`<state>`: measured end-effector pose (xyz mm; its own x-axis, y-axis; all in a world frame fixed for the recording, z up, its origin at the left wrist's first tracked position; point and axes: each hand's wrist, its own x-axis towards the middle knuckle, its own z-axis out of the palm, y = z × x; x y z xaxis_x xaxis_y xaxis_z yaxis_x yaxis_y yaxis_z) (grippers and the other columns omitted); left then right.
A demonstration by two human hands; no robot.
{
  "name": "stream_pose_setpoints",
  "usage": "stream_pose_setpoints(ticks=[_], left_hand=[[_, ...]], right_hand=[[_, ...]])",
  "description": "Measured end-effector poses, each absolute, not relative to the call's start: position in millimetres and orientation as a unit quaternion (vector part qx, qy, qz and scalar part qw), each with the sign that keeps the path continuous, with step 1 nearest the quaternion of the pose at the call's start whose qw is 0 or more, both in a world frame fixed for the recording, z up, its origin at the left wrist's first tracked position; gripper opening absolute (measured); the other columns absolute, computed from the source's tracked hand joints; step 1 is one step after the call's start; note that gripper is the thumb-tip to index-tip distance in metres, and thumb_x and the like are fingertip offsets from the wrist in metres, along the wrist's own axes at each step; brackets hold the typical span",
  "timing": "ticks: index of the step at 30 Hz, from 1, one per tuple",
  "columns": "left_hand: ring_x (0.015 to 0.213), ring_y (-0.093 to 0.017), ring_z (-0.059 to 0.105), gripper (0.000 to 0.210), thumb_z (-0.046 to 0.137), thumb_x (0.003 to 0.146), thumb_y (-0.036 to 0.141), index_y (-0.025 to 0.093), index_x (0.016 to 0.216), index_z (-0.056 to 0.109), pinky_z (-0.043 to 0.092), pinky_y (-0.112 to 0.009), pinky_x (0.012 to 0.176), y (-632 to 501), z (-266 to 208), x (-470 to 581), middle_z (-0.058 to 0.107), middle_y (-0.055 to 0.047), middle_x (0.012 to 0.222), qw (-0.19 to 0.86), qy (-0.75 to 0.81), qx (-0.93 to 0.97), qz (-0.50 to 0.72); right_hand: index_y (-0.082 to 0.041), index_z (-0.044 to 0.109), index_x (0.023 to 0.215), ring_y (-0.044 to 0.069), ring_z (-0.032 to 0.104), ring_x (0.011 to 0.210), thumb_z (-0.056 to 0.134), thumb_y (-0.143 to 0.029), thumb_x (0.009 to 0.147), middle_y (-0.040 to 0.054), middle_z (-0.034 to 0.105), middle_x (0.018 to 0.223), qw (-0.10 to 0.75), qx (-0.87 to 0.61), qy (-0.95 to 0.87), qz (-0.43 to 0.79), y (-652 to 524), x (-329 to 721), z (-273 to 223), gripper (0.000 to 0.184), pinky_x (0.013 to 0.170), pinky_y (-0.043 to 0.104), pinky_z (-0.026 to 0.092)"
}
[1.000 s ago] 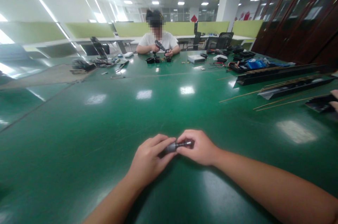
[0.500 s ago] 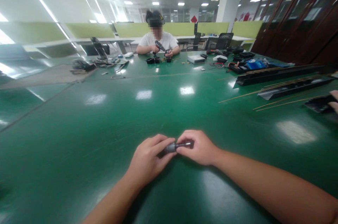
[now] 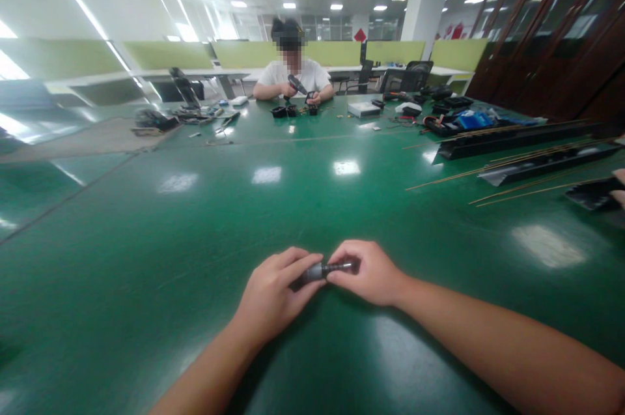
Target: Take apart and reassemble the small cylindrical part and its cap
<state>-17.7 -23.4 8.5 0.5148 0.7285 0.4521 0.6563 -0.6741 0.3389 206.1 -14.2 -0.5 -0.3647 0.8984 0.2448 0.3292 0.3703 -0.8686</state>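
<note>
Low in the middle of the head view, my left hand is closed around a small dark grey cylindrical part. From its right end runs a thin dark shaft with a shiny tip. My right hand is closed at this shaft, thumb and index finger beside it near where it leaves the cylinder. The left end of the part is hidden in my left palm. Both hands are close together, just above or on the green tabletop; I cannot tell whether the part touches it.
Across the table a person holds a dark power tool over small black parts. Black channels with thin rods lie at the right, near another person's hand on a black piece. Electronics and cables lie at the back left.
Almost nothing differs. Both hands keep their grip on the part in the same place, and the view has shifted very slightly.
</note>
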Motion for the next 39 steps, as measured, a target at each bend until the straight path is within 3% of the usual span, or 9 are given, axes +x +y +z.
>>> stream_pose_setpoints(ticks=[19,39], left_hand=[[0.093,-0.018,0.067,0.029,0.066,0.090,0.034,0.025,0.117,0.069,0.056,-0.027,0.081,-20.4,8.6,-24.3,0.069,-0.006,0.107,0.058,0.411,0.858,0.302],[0.093,-0.017,0.067,0.026,0.066,0.089,0.033,0.025,0.113,0.072,0.057,-0.027,0.084,-18.0,14.4,-29.0,0.069,-0.005,0.106,0.070,0.429,0.841,0.323]], right_hand=[[-0.017,0.069,0.086,0.012,0.056,0.060,0.073,-0.021,0.078,-0.0012,0.065,0.070,0.370,-0.446,-0.709,0.402,-12.4,206.0,-5.6,0.010,0.058,0.023,0.043],[-0.017,0.068,0.084,0.012,0.056,0.059,0.072,-0.022,0.078,-0.0010,0.064,0.068,0.373,-0.461,-0.695,0.407,-12.5,205.1,-3.8,0.009,0.056,0.022,0.043]])
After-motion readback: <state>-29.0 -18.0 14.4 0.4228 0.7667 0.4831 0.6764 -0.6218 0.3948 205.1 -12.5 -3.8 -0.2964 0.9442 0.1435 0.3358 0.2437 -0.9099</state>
